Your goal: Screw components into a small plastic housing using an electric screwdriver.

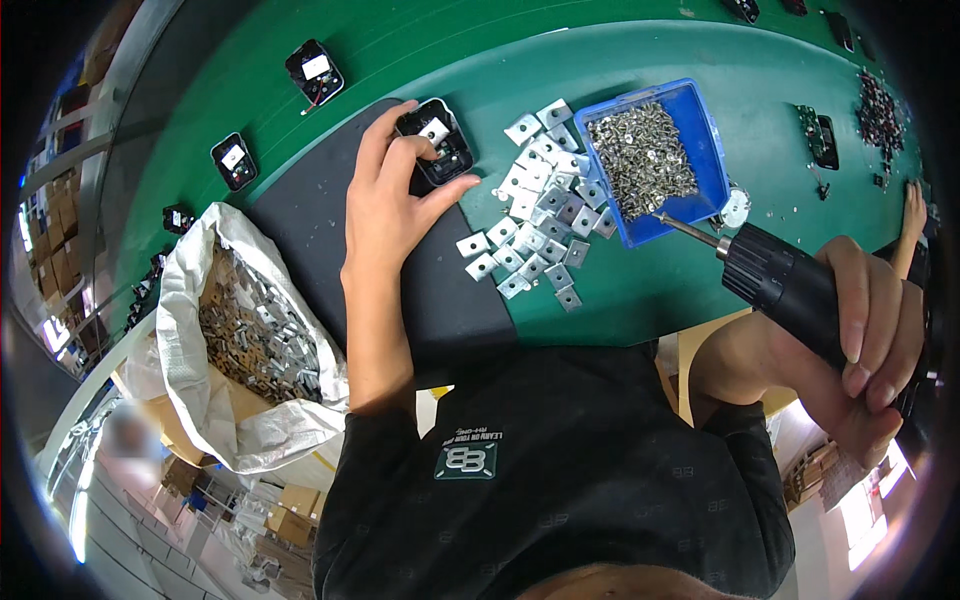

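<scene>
Left hand (392, 205) half-curled round black housing (455, 150), near desk's (640, 295) far edge; right hand (872, 320) wrapped round screwdriver (780, 280) (bit at blue bin (708, 170)). We'd pin the plate (434, 131) flat, drive straight down.

The clearest lettering I have in view is on my own black T-shirt (610, 415): a green rectangular patch (466, 461) carries large pale characters, and small pale lines of print (467, 436) run just beside it on the cloth. Faint dark letter marks (553, 521) repeat across the rest of the fabric. Beyond my work surface, two black cases on the green belt each bear a white label, one nearer me (233, 158) and one farther off (316, 67); both are too small for me to read.
</scene>
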A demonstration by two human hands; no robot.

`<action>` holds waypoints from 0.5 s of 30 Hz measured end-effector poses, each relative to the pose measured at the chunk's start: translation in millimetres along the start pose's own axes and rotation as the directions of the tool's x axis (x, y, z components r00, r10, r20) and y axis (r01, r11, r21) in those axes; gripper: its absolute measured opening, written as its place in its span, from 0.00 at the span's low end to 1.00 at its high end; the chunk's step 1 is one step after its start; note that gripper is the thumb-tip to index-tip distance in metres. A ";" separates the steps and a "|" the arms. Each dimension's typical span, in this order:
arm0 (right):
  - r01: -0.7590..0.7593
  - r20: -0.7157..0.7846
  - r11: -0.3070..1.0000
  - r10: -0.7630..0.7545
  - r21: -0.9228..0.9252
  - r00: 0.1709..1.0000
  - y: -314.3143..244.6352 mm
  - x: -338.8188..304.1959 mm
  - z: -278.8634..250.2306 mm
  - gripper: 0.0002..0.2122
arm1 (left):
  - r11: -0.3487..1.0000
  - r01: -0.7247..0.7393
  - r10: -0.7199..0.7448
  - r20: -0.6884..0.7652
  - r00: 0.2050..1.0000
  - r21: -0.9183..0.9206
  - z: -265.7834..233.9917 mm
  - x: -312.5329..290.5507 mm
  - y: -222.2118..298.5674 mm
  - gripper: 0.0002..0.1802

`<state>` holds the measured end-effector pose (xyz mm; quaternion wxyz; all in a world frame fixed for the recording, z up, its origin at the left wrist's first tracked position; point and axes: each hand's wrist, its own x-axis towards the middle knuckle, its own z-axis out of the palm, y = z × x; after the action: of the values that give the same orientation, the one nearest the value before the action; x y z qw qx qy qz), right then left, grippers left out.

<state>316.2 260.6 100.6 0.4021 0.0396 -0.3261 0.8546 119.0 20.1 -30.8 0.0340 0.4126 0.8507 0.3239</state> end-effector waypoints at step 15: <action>-0.010 0.023 1.000 0.010 -0.029 1.000 -0.9 -3.0 -5.4 0.11 | 0.994 -0.060 0.041 0.200 0.979 0.087 -32.2 12.2 13.1 0.11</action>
<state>320.0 262.2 95.9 0.3946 0.0419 -0.3432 0.8513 109.4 18.1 4.8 0.0909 0.4654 0.8464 0.2424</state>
